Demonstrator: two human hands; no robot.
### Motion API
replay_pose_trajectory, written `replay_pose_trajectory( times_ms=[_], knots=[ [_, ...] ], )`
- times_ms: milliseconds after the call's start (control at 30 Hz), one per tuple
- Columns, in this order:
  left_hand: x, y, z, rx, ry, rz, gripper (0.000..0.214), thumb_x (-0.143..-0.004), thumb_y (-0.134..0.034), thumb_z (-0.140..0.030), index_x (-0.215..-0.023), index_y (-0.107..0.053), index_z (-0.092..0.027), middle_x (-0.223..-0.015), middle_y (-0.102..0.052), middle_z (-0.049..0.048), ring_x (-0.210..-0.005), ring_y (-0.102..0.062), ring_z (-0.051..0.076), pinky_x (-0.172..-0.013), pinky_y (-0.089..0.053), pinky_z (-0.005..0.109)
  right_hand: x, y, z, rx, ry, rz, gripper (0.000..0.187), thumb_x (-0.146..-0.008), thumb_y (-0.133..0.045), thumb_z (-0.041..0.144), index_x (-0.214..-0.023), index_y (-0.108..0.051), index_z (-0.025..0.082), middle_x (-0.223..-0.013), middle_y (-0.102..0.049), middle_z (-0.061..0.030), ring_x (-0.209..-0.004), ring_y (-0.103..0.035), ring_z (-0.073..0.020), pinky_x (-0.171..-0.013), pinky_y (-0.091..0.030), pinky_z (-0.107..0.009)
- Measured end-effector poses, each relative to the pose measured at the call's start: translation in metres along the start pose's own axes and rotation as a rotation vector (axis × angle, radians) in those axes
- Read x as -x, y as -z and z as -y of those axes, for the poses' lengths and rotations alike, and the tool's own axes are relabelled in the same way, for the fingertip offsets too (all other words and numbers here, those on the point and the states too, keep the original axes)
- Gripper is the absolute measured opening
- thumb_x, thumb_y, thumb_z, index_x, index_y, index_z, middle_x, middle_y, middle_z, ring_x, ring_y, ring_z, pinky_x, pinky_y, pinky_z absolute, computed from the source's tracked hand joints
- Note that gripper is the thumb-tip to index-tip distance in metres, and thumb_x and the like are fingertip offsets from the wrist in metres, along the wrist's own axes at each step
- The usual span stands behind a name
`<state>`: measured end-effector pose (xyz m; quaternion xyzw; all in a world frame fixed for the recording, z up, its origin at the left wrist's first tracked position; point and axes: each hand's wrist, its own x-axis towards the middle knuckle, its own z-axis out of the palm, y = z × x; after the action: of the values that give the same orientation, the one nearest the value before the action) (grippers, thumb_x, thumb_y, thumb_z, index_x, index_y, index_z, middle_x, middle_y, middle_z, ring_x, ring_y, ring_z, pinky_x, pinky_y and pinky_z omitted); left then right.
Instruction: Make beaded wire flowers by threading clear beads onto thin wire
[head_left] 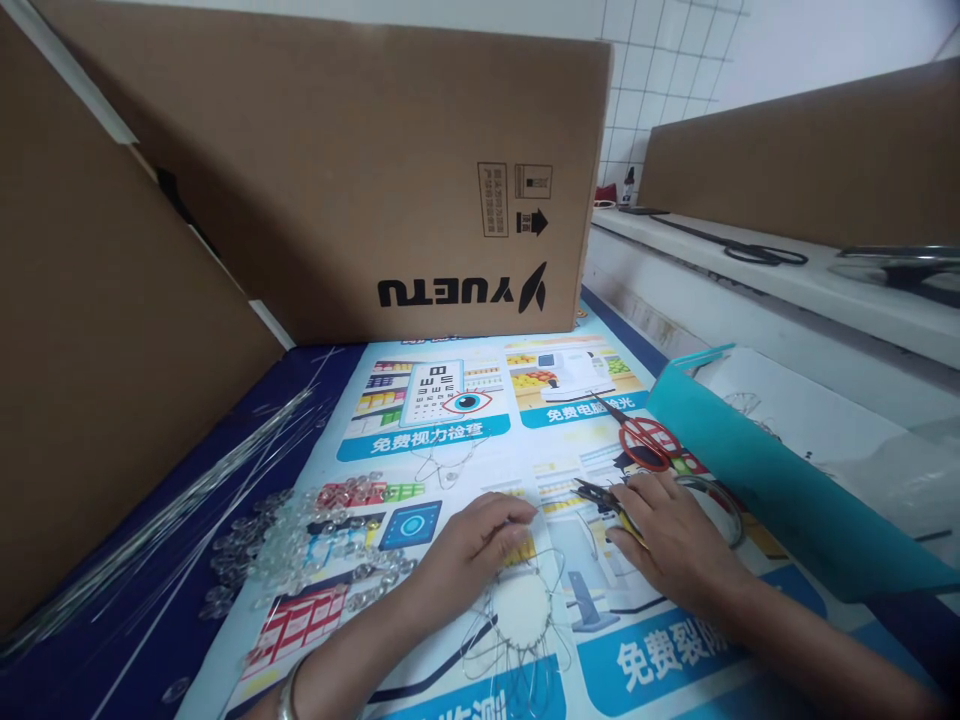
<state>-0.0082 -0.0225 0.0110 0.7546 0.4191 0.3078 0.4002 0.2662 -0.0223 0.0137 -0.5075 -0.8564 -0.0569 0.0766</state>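
Note:
My left hand (469,545) rests on the printed poster (450,420), its fingers curled and pinched on a thin wire at the top of a round wire frame (521,610). My right hand (671,535) lies just to the right, closed around small pliers (600,495) with yellow handles and dark jaws pointing left toward the wire. Red-handled scissors (641,440) lie just beyond the right hand.
A heap of clear glass beads (300,545) lies left of my hands, and a bundle of straight wires (172,510) lies farther left. A large cardboard box (360,170) stands behind. A teal plastic tray (757,470) sits at right, with black scissors (757,252) on the ledge.

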Motion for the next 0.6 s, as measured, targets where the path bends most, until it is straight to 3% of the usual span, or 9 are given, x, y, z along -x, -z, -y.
replay_pose_trajectory(
  times_ms=[300,467,600],
  knots=[
    [-0.001,0.027,-0.026,-0.078,-0.010,-0.177,0.022,-0.093,-0.041,-0.028,-0.103,-0.060,-0.023,-0.109,-0.062,0.0045,-0.104,-0.055,0.019,-0.091,-0.043,0.032,0.006,0.002,0.000,-0.039,0.034,0.095,0.058,-0.085,-0.049,0.044,-0.133,-0.044,0.012,-0.129,-0.047,-0.0168,-0.120,-0.036,-0.0330,-0.098,-0.029,-0.053],
    [0.015,0.036,-0.030,-0.179,-0.030,-0.082,0.023,-0.093,-0.040,-0.025,-0.105,-0.060,-0.025,-0.110,-0.062,0.0037,-0.104,-0.056,0.018,-0.090,-0.045,0.032,0.011,0.007,-0.004,-0.067,0.055,0.121,0.063,-0.080,-0.055,0.041,-0.135,-0.042,0.013,-0.136,-0.042,-0.0158,-0.126,-0.032,-0.0331,-0.101,-0.029,-0.053],
    [0.041,0.031,-0.023,-0.354,-0.039,-0.014,0.031,-0.093,-0.040,-0.021,-0.118,-0.054,-0.030,-0.123,-0.058,0.0020,-0.116,-0.051,0.020,-0.098,-0.042,0.036,0.008,0.026,0.014,-0.065,0.157,0.065,0.052,-0.087,-0.047,0.027,-0.137,-0.039,0.016,-0.140,-0.041,-0.0109,-0.130,-0.030,-0.0280,-0.103,-0.030,-0.047]
  ],
)
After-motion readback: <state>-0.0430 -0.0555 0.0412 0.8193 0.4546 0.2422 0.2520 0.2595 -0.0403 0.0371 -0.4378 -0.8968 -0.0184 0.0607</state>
